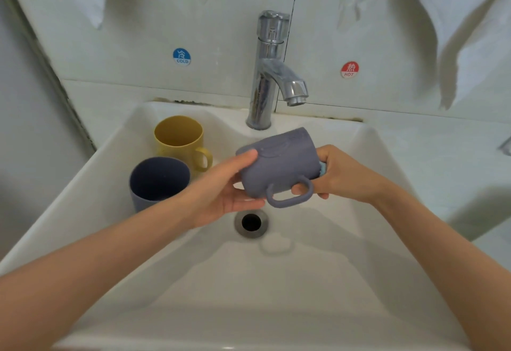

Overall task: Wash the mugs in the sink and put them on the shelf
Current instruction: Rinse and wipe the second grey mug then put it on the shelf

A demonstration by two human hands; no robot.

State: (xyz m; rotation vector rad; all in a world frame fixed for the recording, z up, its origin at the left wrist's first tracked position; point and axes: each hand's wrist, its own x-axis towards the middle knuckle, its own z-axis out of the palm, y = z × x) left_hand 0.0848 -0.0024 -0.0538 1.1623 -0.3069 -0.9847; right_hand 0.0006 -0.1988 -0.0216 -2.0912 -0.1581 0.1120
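Note:
A grey-blue mug [279,162] lies on its side in the air over the white sink [276,273], handle pointing toward me. My left hand [221,187] holds its base end, thumb on top and fingers underneath. My right hand [343,173] is at the mug's mouth and pinches a small light-blue sponge or cloth [323,169] against the rim; one fingertip shows through the handle. A yellow mug [179,140] and a dark blue mug [159,180] stand upright in the sink's left part.
A chrome tap [272,74] rises at the back of the sink; no water runs from it. The drain [251,222] lies just below the held mug. Cold [181,56] and hot [349,69] stickers mark the tiled wall.

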